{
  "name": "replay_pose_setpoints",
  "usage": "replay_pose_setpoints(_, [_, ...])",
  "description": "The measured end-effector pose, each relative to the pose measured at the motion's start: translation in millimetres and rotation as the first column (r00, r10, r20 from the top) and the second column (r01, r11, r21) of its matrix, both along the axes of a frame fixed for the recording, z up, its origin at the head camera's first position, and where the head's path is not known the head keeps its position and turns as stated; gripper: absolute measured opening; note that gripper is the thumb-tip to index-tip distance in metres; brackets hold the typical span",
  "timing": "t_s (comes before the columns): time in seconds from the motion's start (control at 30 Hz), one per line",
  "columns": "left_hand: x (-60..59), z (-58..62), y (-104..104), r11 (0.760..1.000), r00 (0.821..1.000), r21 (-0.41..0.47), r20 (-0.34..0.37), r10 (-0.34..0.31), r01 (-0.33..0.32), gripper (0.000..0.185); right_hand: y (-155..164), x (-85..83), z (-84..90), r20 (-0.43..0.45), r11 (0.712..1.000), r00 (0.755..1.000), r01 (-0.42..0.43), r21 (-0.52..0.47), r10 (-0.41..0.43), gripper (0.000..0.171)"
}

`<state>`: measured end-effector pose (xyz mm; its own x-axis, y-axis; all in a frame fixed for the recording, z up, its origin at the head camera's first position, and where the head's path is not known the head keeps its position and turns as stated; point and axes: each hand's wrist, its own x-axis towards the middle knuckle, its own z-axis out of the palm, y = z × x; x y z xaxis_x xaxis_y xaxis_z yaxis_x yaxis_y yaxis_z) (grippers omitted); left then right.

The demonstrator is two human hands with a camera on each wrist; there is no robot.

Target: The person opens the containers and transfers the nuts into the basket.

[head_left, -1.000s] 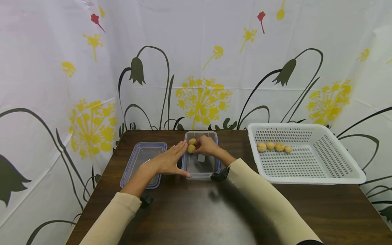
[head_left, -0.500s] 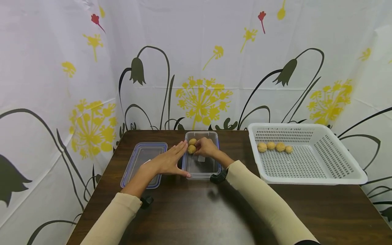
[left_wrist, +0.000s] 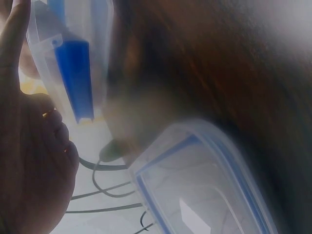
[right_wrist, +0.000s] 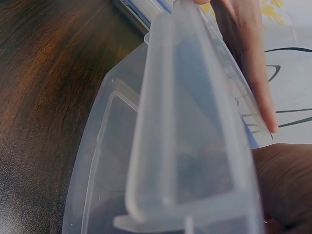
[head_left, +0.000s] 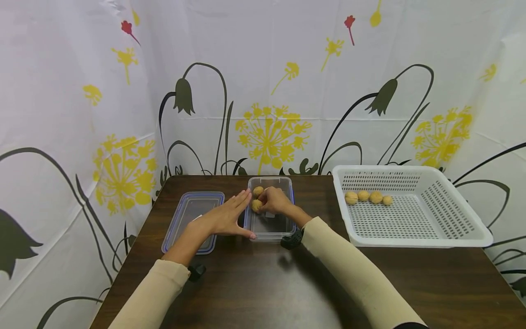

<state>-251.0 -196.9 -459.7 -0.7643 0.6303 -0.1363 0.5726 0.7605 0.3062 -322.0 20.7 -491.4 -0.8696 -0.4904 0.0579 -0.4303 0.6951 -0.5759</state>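
Observation:
In the head view a clear plastic food container [head_left: 273, 235] with blue edging holds a walnut [head_left: 258, 191] near its far left corner. Another walnut [head_left: 256, 206] lies just nearer, at the fingertips of my right hand [head_left: 274, 200], which reaches down inside the container and pinches it. My left hand [head_left: 225, 216] is spread with straight fingers along the container's left rim, its thumb at the near left corner. The wrist views show the container's wall [right_wrist: 180, 122] and part of the left palm [left_wrist: 34, 165]; the walnuts are hidden there.
Left of the container, partly under my left forearm, lies a clear lid [head_left: 193, 210] with a blue seal. A white perforated basket [head_left: 415, 242] stands on the right, with several walnuts [head_left: 363, 196] along its left side. The dark wooden table [head_left: 255, 283] meets a flowered curtain behind.
My right hand has shifted slightly toward me inside the container, and the nearer walnut has moved the same way, apart from the far one. The left hand stays in place.

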Motion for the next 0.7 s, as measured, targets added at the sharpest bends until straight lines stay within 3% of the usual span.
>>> replay_pose_setpoints(0.4, [-0.9, 0.0, 1, 1.000, 1.000, 0.002, 0.004, 0.004, -0.004, 0.129, 3, -1.0, 6.9, 0.020, 0.999, 0.999, -0.043, 0.022, 0.042, 0.024])
replay_pose_setpoints(0.7, [0.1, 2.4, 1, 1.000, 1.000, 0.001, 0.007, 0.002, -0.002, 0.128, 11, 1.9, 25.4, 0.034, 0.993, 0.994, -0.109, 0.039, 0.108, 0.027])
